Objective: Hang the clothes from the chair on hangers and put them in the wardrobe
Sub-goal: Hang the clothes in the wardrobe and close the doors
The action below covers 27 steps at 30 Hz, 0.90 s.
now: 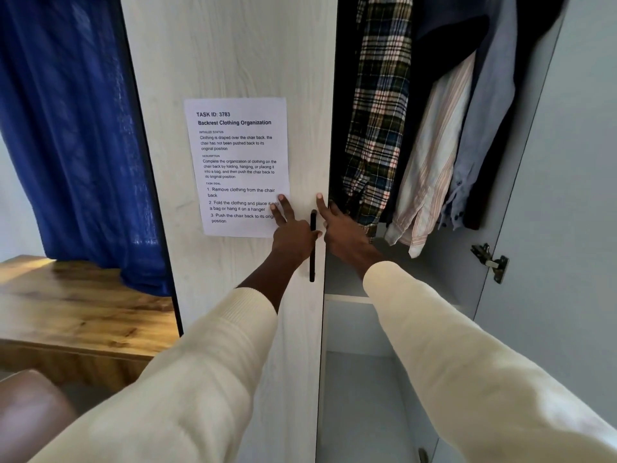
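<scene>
Pressing the pale wood-grain wardrobe door (233, 61) beside its black handle (312, 248), left grip (292, 228) and right grip (337, 225) were spread flat, holding nothing; risk: the plaid shirt (377, 111) just right of them snagging.

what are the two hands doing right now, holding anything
Left hand: open, straight fingers pressed on the closed wardrobe door, holding nothing.
Right hand: open, fingers extended at that door's edge, holding nothing.
</scene>
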Motion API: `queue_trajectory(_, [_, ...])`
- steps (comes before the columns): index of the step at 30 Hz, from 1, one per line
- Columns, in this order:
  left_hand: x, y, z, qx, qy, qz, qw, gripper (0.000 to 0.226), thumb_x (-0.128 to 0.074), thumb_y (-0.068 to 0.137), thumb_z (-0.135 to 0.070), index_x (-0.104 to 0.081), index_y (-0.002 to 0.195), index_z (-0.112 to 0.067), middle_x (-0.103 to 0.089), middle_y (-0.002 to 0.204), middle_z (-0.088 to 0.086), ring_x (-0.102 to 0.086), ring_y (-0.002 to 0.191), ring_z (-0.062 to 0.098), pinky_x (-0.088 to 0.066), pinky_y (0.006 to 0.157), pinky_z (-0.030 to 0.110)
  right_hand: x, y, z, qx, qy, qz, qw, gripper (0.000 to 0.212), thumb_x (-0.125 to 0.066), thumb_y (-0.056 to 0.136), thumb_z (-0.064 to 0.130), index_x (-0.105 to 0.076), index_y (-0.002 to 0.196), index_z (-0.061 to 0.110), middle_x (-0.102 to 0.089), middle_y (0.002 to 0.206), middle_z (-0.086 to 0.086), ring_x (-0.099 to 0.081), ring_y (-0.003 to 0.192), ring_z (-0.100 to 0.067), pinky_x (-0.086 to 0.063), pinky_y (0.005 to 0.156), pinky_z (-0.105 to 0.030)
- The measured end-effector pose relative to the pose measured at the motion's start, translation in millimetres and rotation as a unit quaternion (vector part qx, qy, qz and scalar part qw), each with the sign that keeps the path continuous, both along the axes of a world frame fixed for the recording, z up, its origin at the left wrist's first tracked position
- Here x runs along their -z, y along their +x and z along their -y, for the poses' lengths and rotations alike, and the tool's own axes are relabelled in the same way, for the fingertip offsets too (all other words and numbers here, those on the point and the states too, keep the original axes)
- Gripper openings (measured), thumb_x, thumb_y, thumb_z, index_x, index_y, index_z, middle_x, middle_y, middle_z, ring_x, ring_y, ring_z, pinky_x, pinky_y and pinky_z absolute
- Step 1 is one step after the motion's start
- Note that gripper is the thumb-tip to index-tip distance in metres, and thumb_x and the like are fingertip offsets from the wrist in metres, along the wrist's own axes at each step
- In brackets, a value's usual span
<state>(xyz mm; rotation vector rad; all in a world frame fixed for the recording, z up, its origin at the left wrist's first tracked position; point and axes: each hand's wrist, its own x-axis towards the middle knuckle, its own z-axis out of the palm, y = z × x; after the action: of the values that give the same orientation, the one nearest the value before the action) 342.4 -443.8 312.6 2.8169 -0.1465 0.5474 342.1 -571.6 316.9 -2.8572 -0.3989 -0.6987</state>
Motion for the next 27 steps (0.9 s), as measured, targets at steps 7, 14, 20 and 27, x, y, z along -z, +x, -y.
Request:
queue_trajectory(7, [-7.0, -6.8, -23.2, 0.017, 0.009, -0.028, 0.999, 0.058, -0.046, 0.097, -0.056, -0.065, 0.119, -0.005, 0.018, 0.161, 0.017, 0.006, 0.150, 0.038, -0.029, 0.111, 0.056, -17.1, -48.6, 13.4, 0.038, -0.042, 0.020, 0.998, 0.071, -0.050, 0.092, 0.003, -0.020, 0.155, 0.017, -0.028, 0.157, -0.014, -0.041, 0.133, -0.040, -0.044, 0.103, -0.050])
queue_trajectory(14, [14.4, -89.6, 15.9, 0.053, -0.032, 0.095, 0.994, 0.050, -0.052, 0.098, -0.034, -0.046, 0.138, -0.005, -0.011, 0.160, 0.020, -0.012, 0.147, 0.038, -0.027, 0.113, 0.054, -18.0, -147.1, 54.5, 0.047, -0.025, 0.115, 0.992, 0.032, -0.054, 0.084, 0.000, -0.066, 0.112, 0.003, -0.064, 0.116, -0.016, -0.059, 0.104, -0.035, -0.047, 0.090, -0.040])
queue_trajectory(20, [39.6, -172.0, 84.5, 0.169, -0.067, 0.159, 0.970, 0.053, -0.054, 0.093, -0.025, -0.041, 0.144, -0.016, -0.030, 0.154, 0.017, -0.026, 0.144, 0.036, -0.033, 0.113, 0.054, -20.0, -225.6, 83.5, 0.065, 0.022, 0.159, 0.985, 0.028, -0.054, 0.089, 0.004, -0.067, 0.114, 0.004, -0.066, 0.116, -0.013, -0.061, 0.102, -0.033, -0.049, 0.083, -0.038])
queue_trajectory(27, [35.2, -271.1, 172.7, 0.211, -0.128, 0.222, 0.943, 0.042, -0.050, 0.099, -0.024, -0.045, 0.138, -0.010, -0.043, 0.145, 0.018, -0.040, 0.135, 0.033, -0.042, 0.105, 0.052, -28.7, -312.6, 142.1, 0.027, 0.073, 0.345, 0.935, 0.017, -0.060, 0.079, -0.001, -0.071, 0.093, 0.001, -0.070, 0.094, -0.014, -0.064, 0.083, -0.034, -0.050, 0.072, -0.039])
